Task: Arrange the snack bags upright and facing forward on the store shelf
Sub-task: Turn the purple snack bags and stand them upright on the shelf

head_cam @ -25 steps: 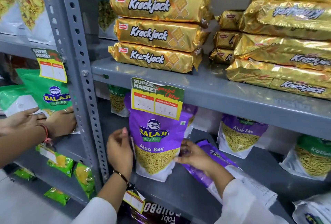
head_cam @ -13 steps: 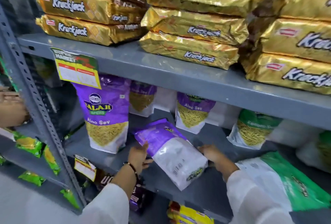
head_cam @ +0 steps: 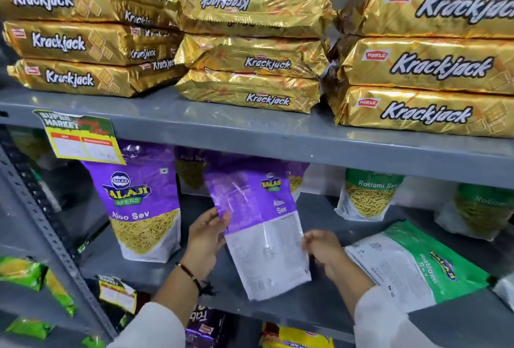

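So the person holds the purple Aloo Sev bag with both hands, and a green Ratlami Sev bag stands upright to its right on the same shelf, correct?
Not quite. In the head view the nearest green Ratlami Sev bag lies flat on the shelf, not upright. The rest holds: left hand and right hand hold the purple Aloo Sev bag.

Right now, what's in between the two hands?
In the head view, the purple Aloo Sev bag is between the left hand and right hand, raised nearly upright with its back side showing.

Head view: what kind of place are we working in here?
Most likely a supermarket aisle: grey metal shelf racking, a "Super Market" price tag on its edge, stacked Krackjack packs above, and Aloo Sev bags below.
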Demonstrator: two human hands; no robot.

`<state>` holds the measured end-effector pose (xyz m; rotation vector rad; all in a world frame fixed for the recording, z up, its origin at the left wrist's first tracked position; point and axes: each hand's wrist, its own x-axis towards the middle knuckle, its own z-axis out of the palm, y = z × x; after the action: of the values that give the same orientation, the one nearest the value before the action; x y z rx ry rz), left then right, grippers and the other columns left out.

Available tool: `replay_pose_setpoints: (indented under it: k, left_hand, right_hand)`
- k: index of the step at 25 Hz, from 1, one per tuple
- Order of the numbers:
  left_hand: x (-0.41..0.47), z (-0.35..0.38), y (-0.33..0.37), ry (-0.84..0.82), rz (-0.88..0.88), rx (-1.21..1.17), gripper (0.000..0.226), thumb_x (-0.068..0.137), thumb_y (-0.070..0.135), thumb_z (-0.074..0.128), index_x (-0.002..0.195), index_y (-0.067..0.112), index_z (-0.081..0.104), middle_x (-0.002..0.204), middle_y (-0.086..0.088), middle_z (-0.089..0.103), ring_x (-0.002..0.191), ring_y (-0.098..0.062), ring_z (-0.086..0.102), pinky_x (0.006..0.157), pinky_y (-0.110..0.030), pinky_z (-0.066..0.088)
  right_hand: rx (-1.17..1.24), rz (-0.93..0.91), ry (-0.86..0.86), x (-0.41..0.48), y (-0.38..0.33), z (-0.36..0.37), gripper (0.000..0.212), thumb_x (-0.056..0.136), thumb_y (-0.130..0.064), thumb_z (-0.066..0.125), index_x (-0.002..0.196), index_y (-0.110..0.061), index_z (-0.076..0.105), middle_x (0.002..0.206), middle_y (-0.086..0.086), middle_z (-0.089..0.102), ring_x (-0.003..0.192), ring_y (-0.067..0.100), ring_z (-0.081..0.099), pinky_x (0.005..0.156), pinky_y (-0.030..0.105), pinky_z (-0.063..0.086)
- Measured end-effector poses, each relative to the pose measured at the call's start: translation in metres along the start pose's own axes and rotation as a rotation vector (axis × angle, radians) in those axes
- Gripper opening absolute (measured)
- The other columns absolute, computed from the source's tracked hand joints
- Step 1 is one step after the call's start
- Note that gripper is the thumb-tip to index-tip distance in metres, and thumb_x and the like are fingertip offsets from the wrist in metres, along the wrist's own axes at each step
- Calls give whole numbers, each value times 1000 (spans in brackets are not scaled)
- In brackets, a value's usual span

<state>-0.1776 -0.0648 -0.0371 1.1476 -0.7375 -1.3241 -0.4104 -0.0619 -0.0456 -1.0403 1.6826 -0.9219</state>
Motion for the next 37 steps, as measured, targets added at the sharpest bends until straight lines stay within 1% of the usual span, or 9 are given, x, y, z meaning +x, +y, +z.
replay_pose_setpoints:
  k: [4,10,15,20,23,26,29,32,37]
  left_hand:
    - [7,13,26,-102,115,84,19,84,1,56,81,18,64,61,15,73,59,4,64,60,-12,53]
    - [-1,14,14,-162,228,200,18,85,0,54,94,13,63,64,23,72,64,10,63,61,-5,50]
    - [-10,20,13,-128,387,269,16,87,6,54,97,1,66,63,18,72,64,4,63,64,-12,50]
    - [-59,25,-27,93,690,883,50,79,56,41,99,19,67,71,-17,72,64,-33,66,53,-38,50]
    - [-90,36,-35,-26,652,749,53,73,66,46,111,33,62,79,-4,76,71,-23,70,62,-36,56]
    - [-51,24,-14,128,559,470,29,78,48,51,94,29,68,86,13,74,82,-16,66,71,-20,50]
    - [-2,13,14,48,388,150,24,84,20,59,107,13,59,97,4,67,81,-8,61,65,-4,46]
    - [10,11,19,-124,231,106,10,87,13,55,87,17,64,70,16,74,67,5,63,64,-11,49]
    - [-2,11,19,-21,271,-3,13,85,11,58,81,24,59,69,11,71,62,8,61,60,-6,49]
  right_hand:
    - [98,-43,20,-15,3,7,31,82,7,47,62,-16,50,60,-1,53,55,10,48,50,23,38]
    - [194,-55,107,-28,24,15,20,85,-10,58,69,-16,48,62,3,53,46,15,46,41,22,43]
    - [159,-229,-85,-49,29,40,21,68,-3,75,72,-17,59,76,3,55,62,10,52,52,13,44]
    - [-69,-374,-175,-52,33,52,83,48,-39,81,123,-25,49,115,-2,39,102,-13,40,75,-7,35]
    - [12,-405,-114,-47,30,54,77,41,-39,78,112,-24,52,115,10,48,102,-2,47,80,3,43]
    - [242,-310,-171,-31,27,39,73,44,-12,85,108,-16,51,108,9,67,93,19,66,82,30,54]
    - [244,-239,-339,-18,20,19,56,56,-8,78,109,-7,60,95,0,75,92,19,69,81,29,54]
    - [210,-217,-324,-11,12,18,48,61,-12,74,106,-1,63,93,3,74,93,22,66,82,30,53]
    - [250,-207,-202,-30,2,24,36,71,7,68,102,-8,58,90,0,69,83,15,65,68,17,54]
